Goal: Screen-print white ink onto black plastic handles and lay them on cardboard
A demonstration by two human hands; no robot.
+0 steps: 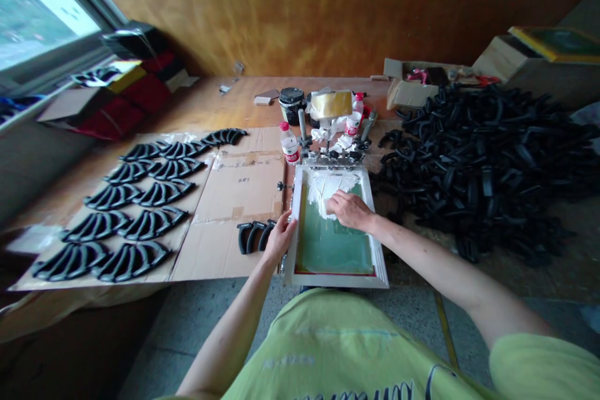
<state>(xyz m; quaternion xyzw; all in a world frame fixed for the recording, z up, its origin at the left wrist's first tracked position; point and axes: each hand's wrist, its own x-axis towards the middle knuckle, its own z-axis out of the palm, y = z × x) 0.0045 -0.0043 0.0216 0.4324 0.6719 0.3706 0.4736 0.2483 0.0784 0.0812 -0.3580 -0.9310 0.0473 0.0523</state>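
A white-edged printing screen (pixel 335 250) with green mesh lies in front of me, hinged to a metal clamp (pixel 332 162) at its far end. White ink (pixel 323 184) is smeared over the mesh's far part. My right hand (pixel 350 209) is closed around a small pale squeegee (pixel 329 206), mostly covered by the fingers, at the near edge of the ink. At the screen's left edge, my left hand (pixel 282 234) grips the frame; its fingertips are partly hidden. Several curved black plastic handles (pixel 253 237) lie on cardboard just left of that hand.
Fanned rows of black handles (pixel 154 223) cover the cardboard (pixel 239 184) at left. A large heap of black parts (pixel 478 169) fills the right. Behind the screen stand a red-capped bottle (pixel 289 145), a black tub (pixel 291 106) and an open carton (pixel 412 92).
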